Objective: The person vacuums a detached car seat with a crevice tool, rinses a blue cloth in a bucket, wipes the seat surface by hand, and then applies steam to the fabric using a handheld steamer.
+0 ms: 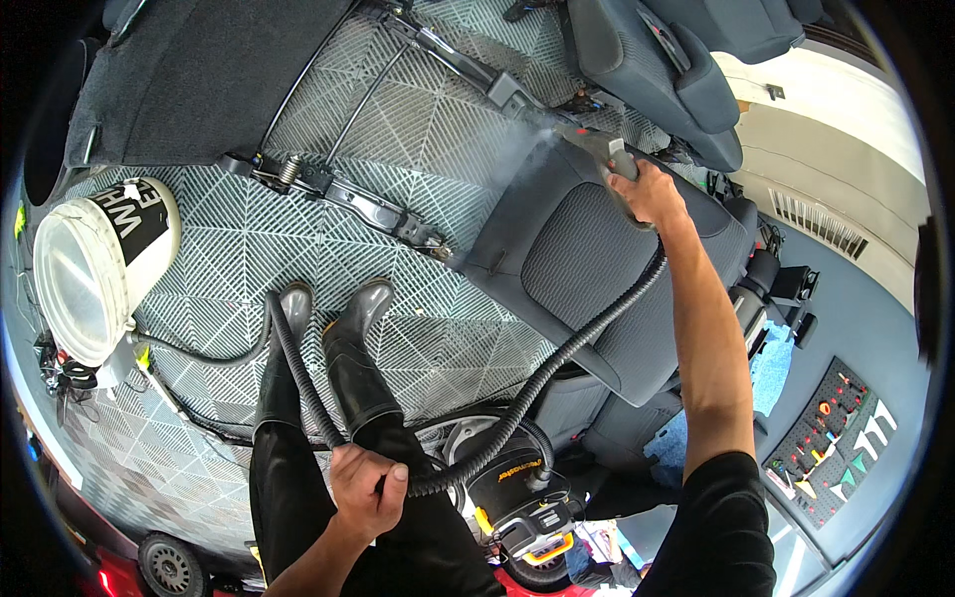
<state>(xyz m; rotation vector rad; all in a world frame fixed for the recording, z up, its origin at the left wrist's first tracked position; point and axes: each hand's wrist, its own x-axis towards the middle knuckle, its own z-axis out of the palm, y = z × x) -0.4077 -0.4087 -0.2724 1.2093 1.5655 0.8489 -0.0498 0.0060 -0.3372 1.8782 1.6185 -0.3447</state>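
Note:
My right hand [650, 194] is wrapped around the handle of a grey steam gun [601, 145], held over the edge of a dark grey fabric car seat [597, 246]. A white plume of vapour [518, 149] spreads leftward from its nozzle. From the gun, a black corrugated hose [574, 343] runs down across the seat into my left hand [365, 485], which grips it above my legs. Past that hand, the hose continues up by my rubber boots [359, 310] and bends left toward a bucket.
A white lidded bucket [153, 250] bearing writing stands left. Metal seat rails [373, 205] join the seat to a dark carpeted panel [186, 82]. A Vacmaster vacuum [515, 477] sits below the seat. More car seats [649, 67] are at upper right; a tool pegboard [821, 440] is at right.

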